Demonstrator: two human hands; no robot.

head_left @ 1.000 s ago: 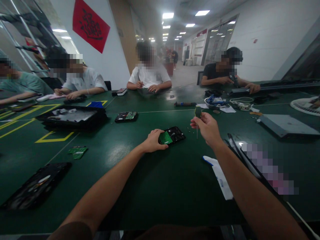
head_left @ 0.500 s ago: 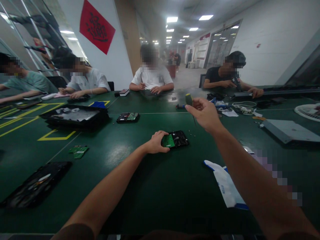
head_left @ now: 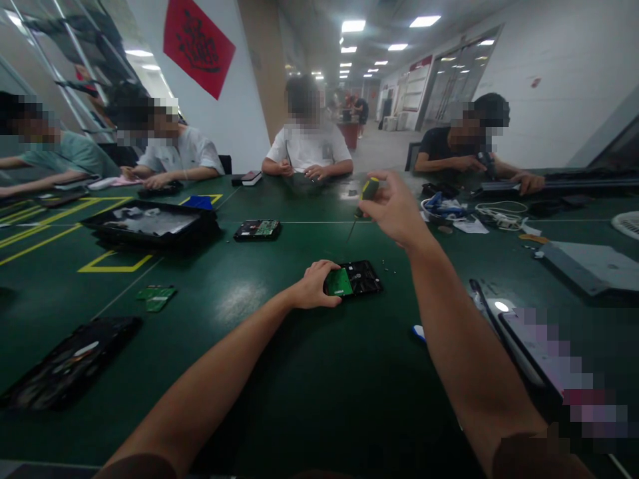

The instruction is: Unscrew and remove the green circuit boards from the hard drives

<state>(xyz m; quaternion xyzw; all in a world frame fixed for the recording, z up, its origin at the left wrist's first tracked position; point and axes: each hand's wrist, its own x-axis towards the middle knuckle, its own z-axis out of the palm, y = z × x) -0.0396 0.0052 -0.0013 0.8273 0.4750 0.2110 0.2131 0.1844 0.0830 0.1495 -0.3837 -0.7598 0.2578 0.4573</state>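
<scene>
A wide dark green table is stretching away under both of the person's bare arms, with other people sitting along its far and left edges. Far to the left of the left hand's grip, a black tray is sitting on the table.

The left hand is resting on the table, its fingers clamped on the near left end of a black hard drive. The drive is lying flat, its long axis running from the grip out to the right, with a green circuit board showing just beside the fingers.

Above and beyond that grip, the right hand is closing around a screwdriver by its yellow-green handle. The tool is hanging in the air, tilted, handle up, shaft pointing down and left toward the table.

Tiny screws are lying below the right hand's grip, just right of the drive.
</scene>
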